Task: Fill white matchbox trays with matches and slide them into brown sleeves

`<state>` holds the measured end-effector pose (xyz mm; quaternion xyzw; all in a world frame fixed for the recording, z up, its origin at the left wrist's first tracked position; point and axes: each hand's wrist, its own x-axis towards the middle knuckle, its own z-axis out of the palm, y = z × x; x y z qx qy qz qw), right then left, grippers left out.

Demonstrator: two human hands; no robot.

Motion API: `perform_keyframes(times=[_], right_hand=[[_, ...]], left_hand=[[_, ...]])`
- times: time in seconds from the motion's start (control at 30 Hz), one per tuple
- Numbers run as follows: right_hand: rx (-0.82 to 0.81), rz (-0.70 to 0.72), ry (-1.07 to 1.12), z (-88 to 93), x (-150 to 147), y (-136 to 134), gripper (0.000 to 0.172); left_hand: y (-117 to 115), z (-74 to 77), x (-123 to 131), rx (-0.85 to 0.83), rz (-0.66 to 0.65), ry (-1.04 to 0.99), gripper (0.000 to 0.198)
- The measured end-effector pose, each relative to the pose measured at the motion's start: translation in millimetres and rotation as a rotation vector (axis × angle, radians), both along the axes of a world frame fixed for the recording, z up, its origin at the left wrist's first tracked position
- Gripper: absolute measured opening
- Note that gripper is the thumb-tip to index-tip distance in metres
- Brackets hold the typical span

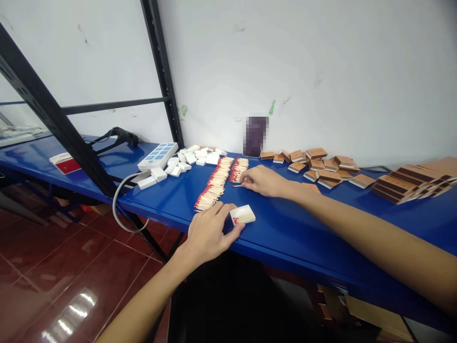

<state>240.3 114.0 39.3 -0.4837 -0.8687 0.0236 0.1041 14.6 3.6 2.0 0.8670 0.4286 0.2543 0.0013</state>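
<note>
My left hand (209, 233) rests on the blue table (285, 228) near its front edge and holds a small white matchbox tray (243, 214) with a few matches in it between thumb and fingers. My right hand (262, 181) lies flat further back, its fingertips pinching at a single match (236, 185) beside a short row of red-tipped matches (238, 170). A longer row of matches (214, 185) runs diagonally to the left of both hands.
Empty white trays (189, 159) are heaped behind the matches, next to a white power strip (158, 156) with a grey cable. Brown matchbox sleeves (321, 166) and flat stacks (410, 183) fill the right. A black shelf frame (53, 114) crosses the left.
</note>
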Motion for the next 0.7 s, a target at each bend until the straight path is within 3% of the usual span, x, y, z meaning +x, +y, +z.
perform_keyframes(times=[0.27, 0.5, 0.7], right_hand=[[0.013, 0.07, 0.043, -2.3, 2.3, 3.0, 0.02], [0.029, 0.097, 0.017, 1.8, 0.8, -1.5, 0.026], [0.027, 0.093, 0.017, 2.9, 1.2, -1.2, 0.024]], left_hand=[[1.6, -5.6, -0.6, 0.079, -0.047, -0.075, 0.041], [2.5, 0.3, -6.0, 0.066, -0.137, 0.109, 0.037], [1.8, 0.4, -7.2, 0.058, -0.143, 0.123, 0.033]])
